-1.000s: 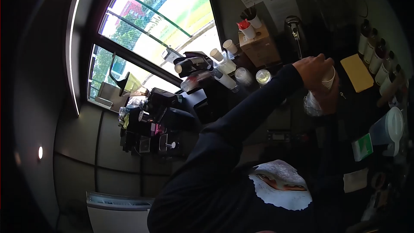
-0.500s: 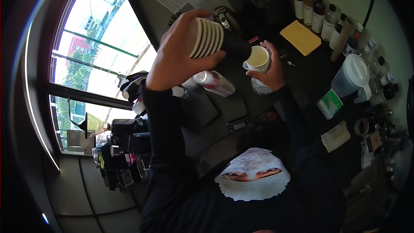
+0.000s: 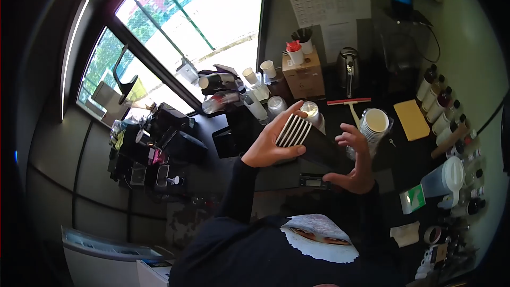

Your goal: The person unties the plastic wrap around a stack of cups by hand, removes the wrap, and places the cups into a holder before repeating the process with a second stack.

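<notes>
My left hand [image 3: 273, 141] is wrapped round a stack of dark paper cups [image 3: 313, 141], their white rims toward the palm, held tilted over the counter. My right hand [image 3: 356, 162] has its fingers spread near the far end of that stack, with nothing gripped in it. Just beyond my right hand, a second stack of paper cups [image 3: 376, 121] in clear plastic stands on the dark counter. Clear plastic cups [image 3: 311, 110] are partly hidden behind my left hand.
A cardboard box [image 3: 304, 77] bears small cups near the window. A kettle [image 3: 348, 72] stands behind a red-edged squeegee [image 3: 349, 102]. At right are a yellow envelope [image 3: 412, 120], bottles [image 3: 436, 106] and a pitcher [image 3: 441, 178]. A small scale [image 3: 313, 182] lies near the front edge.
My right hand has let go of the wrapped cup stack, which now stands on the counter. The held stack has moved lower, and the camera view has shifted.
</notes>
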The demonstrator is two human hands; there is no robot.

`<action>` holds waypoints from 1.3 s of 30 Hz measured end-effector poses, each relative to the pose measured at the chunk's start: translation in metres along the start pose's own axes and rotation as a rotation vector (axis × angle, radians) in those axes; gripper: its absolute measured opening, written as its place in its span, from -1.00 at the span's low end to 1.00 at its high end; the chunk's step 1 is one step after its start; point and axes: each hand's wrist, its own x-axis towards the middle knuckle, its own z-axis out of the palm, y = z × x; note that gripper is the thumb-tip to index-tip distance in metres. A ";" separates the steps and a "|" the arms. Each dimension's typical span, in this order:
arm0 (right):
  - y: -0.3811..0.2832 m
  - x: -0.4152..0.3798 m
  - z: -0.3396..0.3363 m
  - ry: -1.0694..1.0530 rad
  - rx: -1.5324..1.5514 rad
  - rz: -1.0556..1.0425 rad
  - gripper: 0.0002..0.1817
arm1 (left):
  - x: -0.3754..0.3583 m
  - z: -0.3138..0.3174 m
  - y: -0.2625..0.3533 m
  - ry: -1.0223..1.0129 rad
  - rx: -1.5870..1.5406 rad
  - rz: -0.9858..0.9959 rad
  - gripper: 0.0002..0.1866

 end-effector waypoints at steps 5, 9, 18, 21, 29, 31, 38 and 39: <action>-0.012 0.010 0.093 -0.034 0.318 0.206 -0.08 | -0.046 -0.032 -0.018 0.171 -0.063 -0.006 0.02; -0.024 0.045 0.133 -0.066 0.301 0.254 -0.15 | -0.070 -0.066 -0.037 0.400 0.095 0.081 -0.14; -0.016 0.130 0.246 -0.020 0.046 0.077 -0.26 | -0.087 -0.167 -0.076 0.705 0.572 0.206 -0.37; -0.009 0.170 0.293 -0.029 -0.043 0.019 -0.29 | -0.083 -0.226 -0.089 0.763 0.597 0.198 -0.39; 0.012 0.254 0.386 -0.218 -0.404 -0.024 -0.32 | -0.058 -0.342 -0.174 0.793 0.606 0.220 -0.48; 0.022 0.267 0.402 -0.275 -0.526 -0.034 -0.30 | -0.048 -0.352 -0.189 0.770 0.597 0.215 -0.51; 0.034 0.284 0.444 -0.449 -0.718 0.163 -0.28 | -0.071 -0.350 -0.206 0.907 0.202 0.220 -0.61; 0.033 0.283 0.446 -0.451 -0.737 0.177 -0.24 | -0.080 -0.346 -0.208 0.947 0.145 0.237 -0.62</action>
